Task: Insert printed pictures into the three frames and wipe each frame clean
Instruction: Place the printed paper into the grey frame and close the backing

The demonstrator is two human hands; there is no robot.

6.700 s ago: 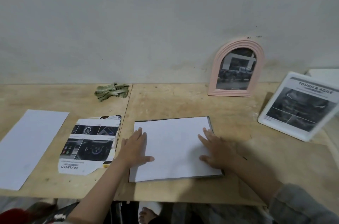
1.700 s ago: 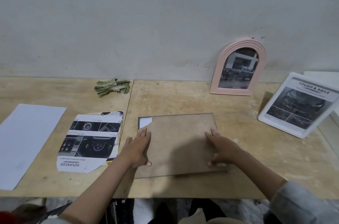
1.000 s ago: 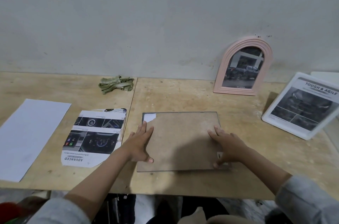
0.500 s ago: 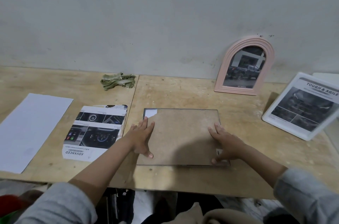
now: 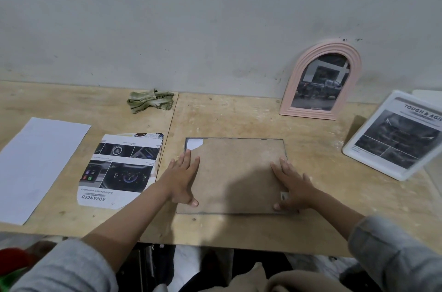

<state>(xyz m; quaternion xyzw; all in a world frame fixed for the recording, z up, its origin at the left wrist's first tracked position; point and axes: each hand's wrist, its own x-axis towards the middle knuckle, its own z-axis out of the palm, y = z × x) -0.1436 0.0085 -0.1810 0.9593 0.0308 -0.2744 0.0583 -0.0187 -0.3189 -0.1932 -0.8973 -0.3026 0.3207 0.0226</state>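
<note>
A thin dark rectangular frame lies face down in the middle of the table, its brown backing board (image 5: 235,172) on top and a white paper corner (image 5: 193,144) showing at the far left. My left hand (image 5: 183,178) lies flat on the board's left edge, fingers spread. My right hand (image 5: 295,187) presses flat on its right edge, thumb near a small metal tab (image 5: 284,196). A pink arched frame (image 5: 321,80) with a car picture leans on the wall. A white frame (image 5: 395,135) with a "TOUGH & AGILE" print stands tilted at the right. A green cloth (image 5: 150,100) lies crumpled at the back.
A torn printed page (image 5: 119,169) reading "ADVANCED" lies left of the frame. A blank white sheet (image 5: 35,165) lies at the far left. The wooden table (image 5: 239,114) has a seam down its middle and its front edge just below my forearms.
The white sheet that covered the frame now lies under the brown backing board. Over the last second both hands stay flat on the board; only the camera has shifted slightly.
</note>
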